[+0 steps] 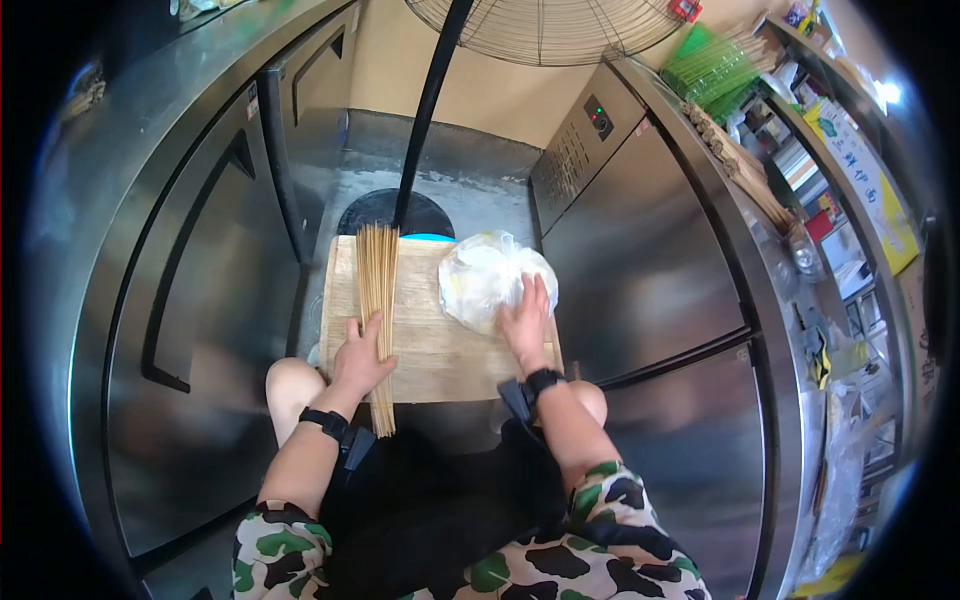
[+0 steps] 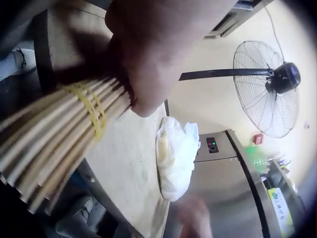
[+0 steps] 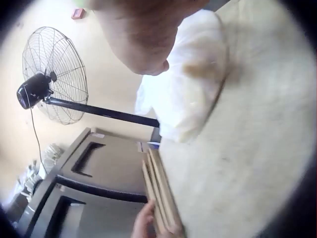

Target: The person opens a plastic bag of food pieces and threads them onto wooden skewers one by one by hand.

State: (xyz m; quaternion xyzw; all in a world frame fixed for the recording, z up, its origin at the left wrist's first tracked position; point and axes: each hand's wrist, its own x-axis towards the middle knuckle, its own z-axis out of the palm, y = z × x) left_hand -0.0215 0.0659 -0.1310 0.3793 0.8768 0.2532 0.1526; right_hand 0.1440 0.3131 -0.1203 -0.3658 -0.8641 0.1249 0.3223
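Note:
A long bundle of thin bamboo skewers (image 1: pixel 377 270) lies lengthwise over the left part of a wooden board (image 1: pixel 440 365). My left hand (image 1: pixel 360 362) grips it low down, thumb on one side and fingers on the other. Yellow rubber bands (image 2: pixel 96 111) circle the skewers near their lower end in the left wrist view. A knotted white plastic bag (image 1: pixel 478 278) sits on the board's right side, its contents mostly hidden. My right hand (image 1: pixel 528 325) is at the bag's near right edge, fingers extended over it.
Steel cabinets stand on the left (image 1: pixel 200 300) and right (image 1: pixel 650 270). A black fan pole (image 1: pixel 425 120) rises behind the board, below a wire fan guard (image 1: pixel 540 30). More skewers in a green bag (image 1: pixel 705 65) lie on the right counter.

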